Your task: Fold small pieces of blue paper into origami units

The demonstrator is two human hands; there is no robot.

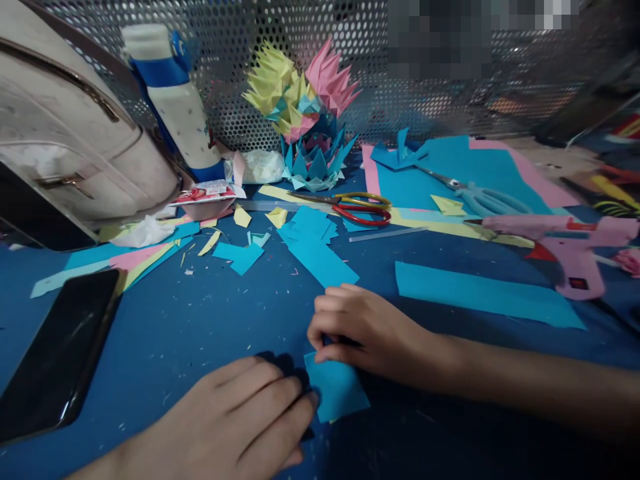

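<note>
A small blue paper piece (340,392) lies on the table between my two hands. My left hand (245,420) is stretched out palm down, its fingertips at the paper's left edge. Over the paper's far edge, my right hand (357,327) is curled, with the thumb close against that edge; what its fingers hold, if anything, is hidden. Just beyond the right hand is a stack of blue paper pieces (320,250). A longer blue paper strip (485,295) lies to the right.
Red-and-yellow-handled scissors (363,205), light-blue scissors (493,200) and a pink glue gun (570,243) lie beyond. Folded paper flowers (305,100) stand at the perforated metal panel (220,67). At left are a phone (60,353), bottle (177,113) and bag (65,133).
</note>
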